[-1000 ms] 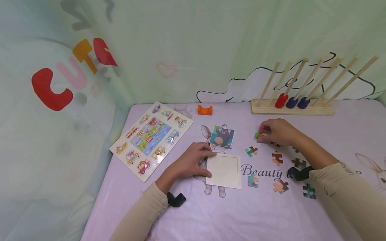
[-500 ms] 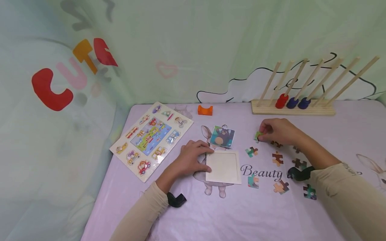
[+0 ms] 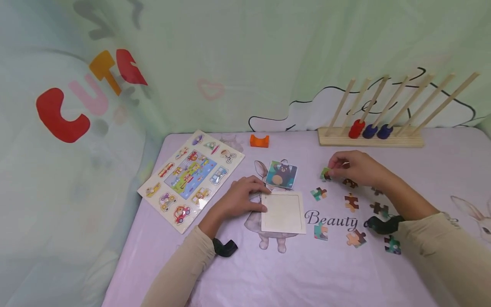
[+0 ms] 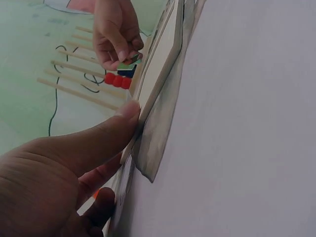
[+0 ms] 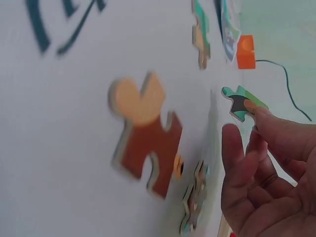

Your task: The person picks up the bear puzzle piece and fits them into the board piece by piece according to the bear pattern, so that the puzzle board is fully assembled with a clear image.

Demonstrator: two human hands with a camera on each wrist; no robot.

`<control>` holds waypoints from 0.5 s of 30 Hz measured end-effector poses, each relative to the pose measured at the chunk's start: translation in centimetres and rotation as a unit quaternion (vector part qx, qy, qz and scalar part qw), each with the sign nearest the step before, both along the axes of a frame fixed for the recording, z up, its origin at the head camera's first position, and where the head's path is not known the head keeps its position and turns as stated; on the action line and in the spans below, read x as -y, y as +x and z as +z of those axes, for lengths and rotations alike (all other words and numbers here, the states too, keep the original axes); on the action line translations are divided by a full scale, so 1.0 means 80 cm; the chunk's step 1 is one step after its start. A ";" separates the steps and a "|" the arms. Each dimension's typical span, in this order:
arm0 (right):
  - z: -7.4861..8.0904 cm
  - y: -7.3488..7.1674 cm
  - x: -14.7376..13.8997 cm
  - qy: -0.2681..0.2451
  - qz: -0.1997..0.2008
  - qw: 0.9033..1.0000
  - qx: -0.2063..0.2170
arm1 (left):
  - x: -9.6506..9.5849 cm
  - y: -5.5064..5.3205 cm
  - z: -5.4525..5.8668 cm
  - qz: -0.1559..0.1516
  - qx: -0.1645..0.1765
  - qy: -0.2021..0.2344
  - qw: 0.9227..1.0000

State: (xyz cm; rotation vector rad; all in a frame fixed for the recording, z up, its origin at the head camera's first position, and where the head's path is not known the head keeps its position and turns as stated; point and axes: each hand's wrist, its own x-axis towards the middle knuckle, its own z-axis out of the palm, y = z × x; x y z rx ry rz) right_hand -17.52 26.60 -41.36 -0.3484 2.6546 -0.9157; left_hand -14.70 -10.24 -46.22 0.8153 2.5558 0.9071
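Puzzle tray [image 3: 284,215] had slid slightly toward 12 o'clock over the last second; left hand [image 3: 243,196] gripped its 10 o'clock side. Right hand [image 3: 356,167] pinched a green-and-dark jigsaw piece [image 5: 240,102] at the tray's 2 o'clock. My read: tray steadied, piece picked, not yet seated.

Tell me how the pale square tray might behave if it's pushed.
The tray seems stiff: its edge runs straight in the left wrist view. It is probably light, being thin for its width. Lying flat on the cloth, it would likely slide rather than roll or tip.
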 end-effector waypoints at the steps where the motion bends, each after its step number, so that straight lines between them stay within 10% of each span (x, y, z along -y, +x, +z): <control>1: 0.001 0.001 0.002 -0.010 -0.001 1.000 0.007 | 0.000 -0.001 0.000 -0.001 0.000 0.003 1.000; 15: 0.011 0.016 0.055 -0.114 0.016 0.989 0.092 | 0.006 -0.003 -0.004 -0.012 0.008 0.027 1.000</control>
